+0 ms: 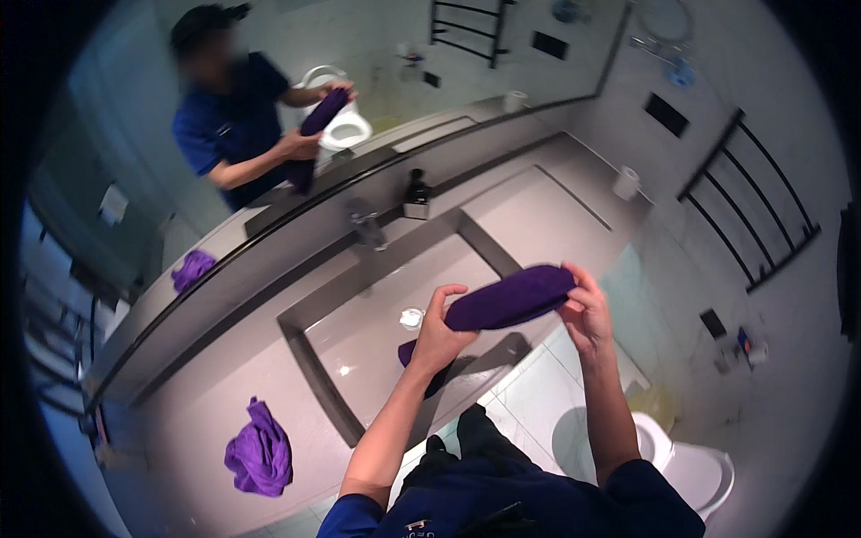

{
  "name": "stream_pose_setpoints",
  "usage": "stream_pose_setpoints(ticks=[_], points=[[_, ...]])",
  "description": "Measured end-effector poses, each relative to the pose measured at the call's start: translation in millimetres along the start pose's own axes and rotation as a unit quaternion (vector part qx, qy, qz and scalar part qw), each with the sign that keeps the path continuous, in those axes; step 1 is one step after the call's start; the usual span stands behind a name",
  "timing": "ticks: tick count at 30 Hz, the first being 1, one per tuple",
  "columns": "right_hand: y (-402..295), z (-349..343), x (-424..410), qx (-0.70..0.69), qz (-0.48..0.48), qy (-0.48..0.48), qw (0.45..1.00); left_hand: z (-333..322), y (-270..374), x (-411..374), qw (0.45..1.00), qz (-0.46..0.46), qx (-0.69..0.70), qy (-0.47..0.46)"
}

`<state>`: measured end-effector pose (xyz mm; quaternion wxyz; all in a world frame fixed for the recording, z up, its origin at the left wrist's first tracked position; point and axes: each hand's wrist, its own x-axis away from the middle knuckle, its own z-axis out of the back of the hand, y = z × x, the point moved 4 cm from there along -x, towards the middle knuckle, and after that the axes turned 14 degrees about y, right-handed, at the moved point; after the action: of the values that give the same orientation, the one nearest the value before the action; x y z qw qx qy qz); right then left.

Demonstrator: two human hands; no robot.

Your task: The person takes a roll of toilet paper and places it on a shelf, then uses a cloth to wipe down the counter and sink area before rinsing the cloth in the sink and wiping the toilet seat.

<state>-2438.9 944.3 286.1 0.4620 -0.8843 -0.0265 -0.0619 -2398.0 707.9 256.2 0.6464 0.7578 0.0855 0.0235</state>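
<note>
A dark purple cloth [511, 297], gathered into a long folded roll, stretches between my two hands above the sink's front edge. My left hand [440, 336] grips its left end, and a tail of the cloth hangs below that wrist. At the other end, the fingers of my right hand [586, 311] pinch the cloth. Beneath lies the rectangular sink basin [363, 336] with a shiny round drain [412, 318]. On the counter to the left sits a crumpled, brighter purple cloth [259, 454], apart from both hands.
Behind the basin stand a chrome faucet [366, 225] and a dark pump bottle [417, 195]. A wide mirror [377, 74] reflects the person. A white roll [627, 183] is at the counter's right end. A black towel rack [750, 202] hangs on the right wall, with a toilet [693, 464] below.
</note>
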Motion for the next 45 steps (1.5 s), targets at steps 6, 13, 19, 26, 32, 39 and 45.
stream_pose_setpoints(ticks=[6,13,19,26,32,39,45], points=[[96.0,137.7,125.0,-0.371,-0.265,-0.031,0.89,-125.3,7.0,86.7,0.885,-0.267,-0.17,-0.341],[88.4,170.5,186.3,-0.391,-0.132,0.121,0.903,-234.4,-12.8,193.2,0.751,-0.41,-0.014,-0.517],[21.3,283.5,220.9,-0.383,0.029,0.393,0.836,-312.2,-76.7,192.7,0.961,-0.129,-0.03,-0.243],[-67.7,439.0,266.7,-0.179,0.204,0.524,0.807,-459.3,-197.7,271.1,0.76,0.595,0.212,-0.149],[-73.0,556.7,338.4,-0.108,-0.019,0.55,0.828,-587.4,-197.5,310.5,0.904,0.19,-0.026,-0.382],[-44.9,592.5,387.6,-0.726,0.027,0.079,0.683,-693.2,-188.1,403.1,0.64,-0.173,-0.029,-0.748],[-69.7,634.9,398.0,-0.636,0.095,0.396,0.655,-711.9,-218.9,425.4,0.816,-0.046,-0.066,-0.572]])
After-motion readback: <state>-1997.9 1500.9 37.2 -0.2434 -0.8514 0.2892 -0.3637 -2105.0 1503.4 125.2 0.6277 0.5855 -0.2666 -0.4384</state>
